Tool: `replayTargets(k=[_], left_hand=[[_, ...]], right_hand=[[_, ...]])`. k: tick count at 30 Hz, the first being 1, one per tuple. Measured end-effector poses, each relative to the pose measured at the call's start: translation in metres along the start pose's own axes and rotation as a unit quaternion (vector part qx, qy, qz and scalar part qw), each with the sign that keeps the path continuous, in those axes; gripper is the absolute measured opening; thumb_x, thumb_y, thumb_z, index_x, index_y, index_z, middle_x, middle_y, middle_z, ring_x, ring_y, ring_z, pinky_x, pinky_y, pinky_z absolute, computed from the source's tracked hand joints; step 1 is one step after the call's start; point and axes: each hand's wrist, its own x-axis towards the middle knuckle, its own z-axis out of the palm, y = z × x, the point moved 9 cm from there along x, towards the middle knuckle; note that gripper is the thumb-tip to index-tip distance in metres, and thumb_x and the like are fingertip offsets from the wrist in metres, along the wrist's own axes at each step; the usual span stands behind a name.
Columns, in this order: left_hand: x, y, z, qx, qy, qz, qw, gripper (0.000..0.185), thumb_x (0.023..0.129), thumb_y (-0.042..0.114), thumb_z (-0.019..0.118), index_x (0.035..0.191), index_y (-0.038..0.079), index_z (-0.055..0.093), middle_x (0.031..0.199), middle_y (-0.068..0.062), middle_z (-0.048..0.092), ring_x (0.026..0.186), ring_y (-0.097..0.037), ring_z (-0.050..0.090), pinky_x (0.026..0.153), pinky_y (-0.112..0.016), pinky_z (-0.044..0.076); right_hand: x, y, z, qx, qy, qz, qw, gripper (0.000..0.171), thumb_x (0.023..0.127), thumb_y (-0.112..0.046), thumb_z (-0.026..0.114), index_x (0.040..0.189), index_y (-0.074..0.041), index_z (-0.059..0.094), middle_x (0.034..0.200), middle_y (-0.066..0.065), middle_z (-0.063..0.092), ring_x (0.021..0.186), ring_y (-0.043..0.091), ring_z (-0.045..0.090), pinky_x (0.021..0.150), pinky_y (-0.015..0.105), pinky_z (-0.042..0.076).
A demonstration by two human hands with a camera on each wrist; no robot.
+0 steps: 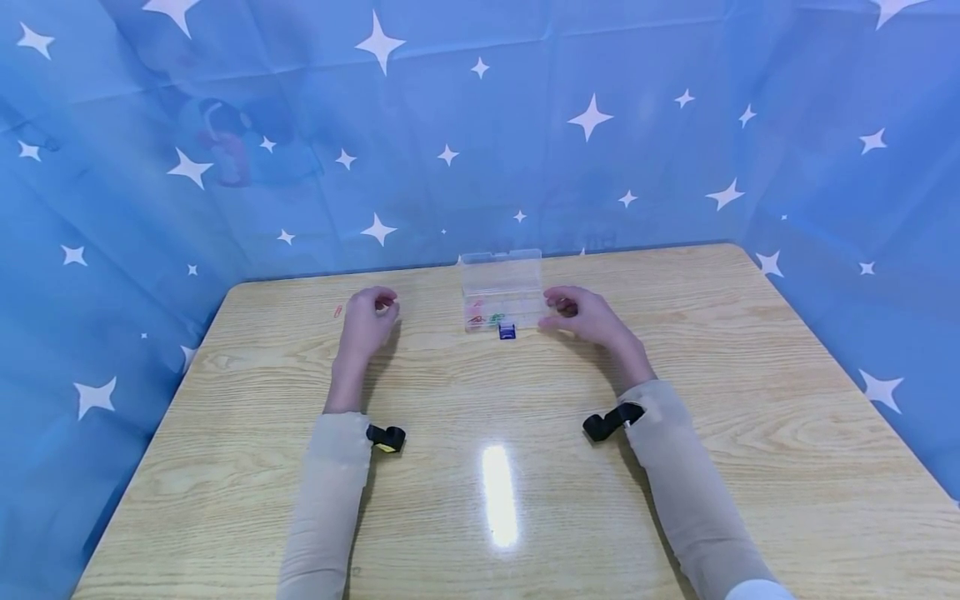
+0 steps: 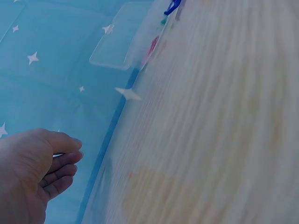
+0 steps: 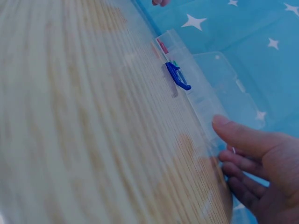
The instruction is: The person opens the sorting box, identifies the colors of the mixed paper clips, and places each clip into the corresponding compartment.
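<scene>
Neither of my hands is gripping anything: I am keeping the right hand [image 1: 581, 315] with relaxed fingers and the thumb [image 3: 243, 135] resting at the right end of the clear plastic box [image 1: 501, 290], seemingly to steady it, while the left hand [image 1: 367, 321] is hovering loosely curled and empty, well to the left of the box. That box is sitting near the far edge of the wooden table [image 1: 712, 400], its lid [image 1: 498, 266] standing open toward the back so the compartments are reachable, and its blue latch [image 1: 507, 331] is hanging down at the front. Inside the box I am making out a few coloured paper clips [image 1: 483, 317], red and green, too small to count surely. Left of the box, just beyond my left hand, one red paper clip [image 1: 337, 311] is lying loose on the wood. So I am counting one box, one loose clip, two hands. Behind the box, the blue star-printed cloth [image 1: 637, 150] is hanging on three sides.
</scene>
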Motion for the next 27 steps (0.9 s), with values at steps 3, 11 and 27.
replayTargets(k=[3, 11, 27], left_hand=[[-0.001, -0.007, -0.007, 0.014, 0.003, -0.005, 0.9999, 0.020, 0.095, 0.001, 0.064, 0.112, -0.010, 0.068, 0.105, -0.024, 0.068, 0.101, -0.038, 0.061, 0.092, -0.048, 0.049], [-0.002, -0.026, -0.026, 0.024, 0.010, -0.024, 0.9994, 0.021, 0.094, 0.001, 0.064, 0.113, -0.009, 0.067, 0.104, -0.024, 0.068, 0.101, -0.039, 0.059, 0.093, -0.049, 0.049], [-0.002, -0.060, -0.055, 0.033, 0.037, -0.070, 0.9963, 0.027, 0.097, 0.003, 0.061, 0.118, -0.012, 0.065, 0.108, -0.027, 0.064, 0.101, -0.039, 0.059, 0.089, -0.048, 0.050]], right_hand=[[0.000, 0.001, 0.000, -0.002, 0.000, 0.001, 1.000, 0.063, 0.091, -0.030, 0.078, 0.143, -0.004, 0.054, 0.130, 0.015, 0.060, 0.118, 0.031, 0.056, 0.102, 0.047, 0.045], [-0.002, 0.001, 0.001, -0.006, 0.001, 0.002, 1.000, 0.065, 0.090, -0.032, 0.078, 0.143, -0.004, 0.054, 0.130, 0.015, 0.060, 0.118, 0.031, 0.056, 0.103, 0.047, 0.045], [0.000, 0.000, 0.000, -0.014, 0.003, 0.010, 1.000, 0.064, 0.090, -0.033, 0.079, 0.142, -0.004, 0.054, 0.130, 0.015, 0.060, 0.117, 0.031, 0.056, 0.102, 0.046, 0.045]])
